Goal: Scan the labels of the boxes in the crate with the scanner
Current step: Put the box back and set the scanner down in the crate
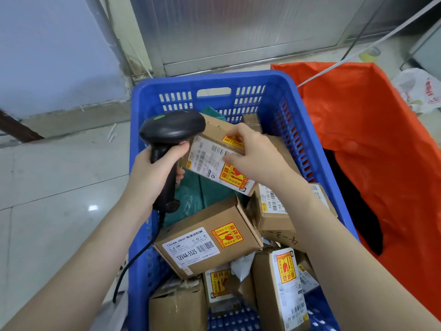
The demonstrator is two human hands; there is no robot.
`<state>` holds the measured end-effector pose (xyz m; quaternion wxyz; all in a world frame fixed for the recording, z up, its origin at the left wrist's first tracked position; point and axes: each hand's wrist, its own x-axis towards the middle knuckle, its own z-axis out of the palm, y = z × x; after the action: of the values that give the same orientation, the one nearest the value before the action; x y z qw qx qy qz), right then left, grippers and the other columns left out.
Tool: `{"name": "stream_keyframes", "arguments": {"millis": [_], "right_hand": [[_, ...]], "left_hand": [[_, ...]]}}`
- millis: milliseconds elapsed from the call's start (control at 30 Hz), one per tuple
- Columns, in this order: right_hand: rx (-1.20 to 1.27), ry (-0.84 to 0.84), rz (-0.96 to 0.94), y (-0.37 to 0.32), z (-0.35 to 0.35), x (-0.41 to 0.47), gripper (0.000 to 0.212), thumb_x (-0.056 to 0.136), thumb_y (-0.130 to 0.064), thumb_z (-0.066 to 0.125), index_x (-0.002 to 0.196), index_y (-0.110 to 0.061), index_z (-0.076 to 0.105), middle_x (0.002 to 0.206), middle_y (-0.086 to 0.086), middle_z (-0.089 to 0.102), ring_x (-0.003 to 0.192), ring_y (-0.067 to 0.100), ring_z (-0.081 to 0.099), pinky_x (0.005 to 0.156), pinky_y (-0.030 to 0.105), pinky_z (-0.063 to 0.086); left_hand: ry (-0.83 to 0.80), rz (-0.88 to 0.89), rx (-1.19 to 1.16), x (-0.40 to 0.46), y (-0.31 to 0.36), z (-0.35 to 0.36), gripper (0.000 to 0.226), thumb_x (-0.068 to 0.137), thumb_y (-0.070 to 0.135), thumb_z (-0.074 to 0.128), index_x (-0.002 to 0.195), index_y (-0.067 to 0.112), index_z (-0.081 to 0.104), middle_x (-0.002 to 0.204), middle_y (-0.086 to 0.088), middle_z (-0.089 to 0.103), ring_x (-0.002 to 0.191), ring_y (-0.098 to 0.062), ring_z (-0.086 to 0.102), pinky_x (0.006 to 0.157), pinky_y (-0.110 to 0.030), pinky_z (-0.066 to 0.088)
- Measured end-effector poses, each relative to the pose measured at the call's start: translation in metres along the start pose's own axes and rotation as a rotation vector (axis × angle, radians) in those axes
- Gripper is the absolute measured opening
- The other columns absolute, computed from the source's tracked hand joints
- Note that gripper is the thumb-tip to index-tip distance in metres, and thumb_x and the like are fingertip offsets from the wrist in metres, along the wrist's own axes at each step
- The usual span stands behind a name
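- We hold the box (pixel 216 149) tilted above the far half of the blue crate (pixel 298 120), its white label (pixel 210 161) turned up toward us.
- Our right hand (pixel 256 151) pinches the box's right end, fingers closed on it, thumb lying on the label's edge.
- Our left hand (pixel 155 168) is wrapped shut around the scanner (pixel 170 142), whose head sits just beside the label.
- To scan well, we judge the thumb should clear the barcode and the scanner's head should face it squarely.
- We count one scanner, one crate and roughly seven boxes; some are half hidden.
- An orange bag (pixel 372 130) stands against the crate's right wall.
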<state>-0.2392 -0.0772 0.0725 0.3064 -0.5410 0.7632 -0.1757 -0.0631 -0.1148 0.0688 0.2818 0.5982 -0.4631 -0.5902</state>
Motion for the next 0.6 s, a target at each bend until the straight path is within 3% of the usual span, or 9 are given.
{"name": "stream_keyframes", "arguments": {"millis": [67, 133, 300, 433, 600], "right_hand": [[-0.119, -0.073, -0.029, -0.003, 0.01, 0.006, 0.037, 0.085, -0.026, 0.064, 0.119, -0.023, 0.05, 0.117, 0.0, 0.062, 0.108, 0.021, 0.058, 0.099, 0.044, 0.045], [-0.218, -0.124, -0.063, -0.004, 0.02, 0.01, 0.036, 0.086, -0.028, 0.062, 0.12, -0.025, 0.051, 0.117, 0.0, 0.064, 0.112, 0.023, 0.056, 0.104, 0.044, 0.038], [-0.378, -0.182, -0.122, -0.003, 0.038, 0.018, 0.038, 0.09, -0.03, 0.056, 0.128, -0.028, 0.051, 0.13, 0.002, 0.055, 0.126, 0.024, 0.042, 0.106, 0.047, 0.028], [-0.495, -0.159, -0.128, 0.0, 0.047, 0.022, 0.041, 0.091, -0.034, 0.055, 0.132, -0.032, 0.052, 0.133, 0.006, 0.04, 0.129, 0.029, 0.028, 0.104, 0.051, 0.029], [-0.411, -0.099, -0.084, 0.009, 0.055, 0.02, 0.043, 0.094, -0.026, 0.05, 0.137, -0.024, 0.047, 0.135, 0.003, 0.049, 0.13, 0.025, 0.036, 0.107, 0.048, 0.027]], "left_hand": [[-0.022, 0.017, 0.023, 0.0, -0.003, 0.0, 0.011, 0.082, 0.036, 0.068, 0.081, 0.026, 0.062, 0.049, 0.013, 0.065, 0.048, 0.0, 0.061, 0.051, -0.016, 0.048], [-0.04, 0.029, 0.051, 0.0, -0.005, -0.002, 0.01, 0.082, 0.036, 0.068, 0.083, 0.027, 0.063, 0.054, 0.013, 0.067, 0.052, 0.001, 0.064, 0.058, -0.019, 0.049], [-0.045, 0.01, 0.077, 0.006, -0.013, -0.007, 0.015, 0.079, 0.042, 0.07, 0.086, 0.03, 0.066, 0.068, 0.007, 0.07, 0.066, -0.008, 0.068, 0.073, -0.029, 0.054], [-0.037, 0.003, 0.098, 0.007, -0.014, -0.005, 0.018, 0.08, 0.042, 0.069, 0.086, 0.026, 0.065, 0.076, -0.001, 0.068, 0.064, -0.008, 0.066, 0.063, -0.022, 0.052], [-0.032, -0.013, 0.144, 0.008, -0.017, -0.003, 0.028, 0.078, 0.044, 0.069, 0.091, 0.02, 0.065, 0.074, -0.001, 0.067, 0.062, -0.007, 0.065, 0.062, -0.021, 0.05]]}}
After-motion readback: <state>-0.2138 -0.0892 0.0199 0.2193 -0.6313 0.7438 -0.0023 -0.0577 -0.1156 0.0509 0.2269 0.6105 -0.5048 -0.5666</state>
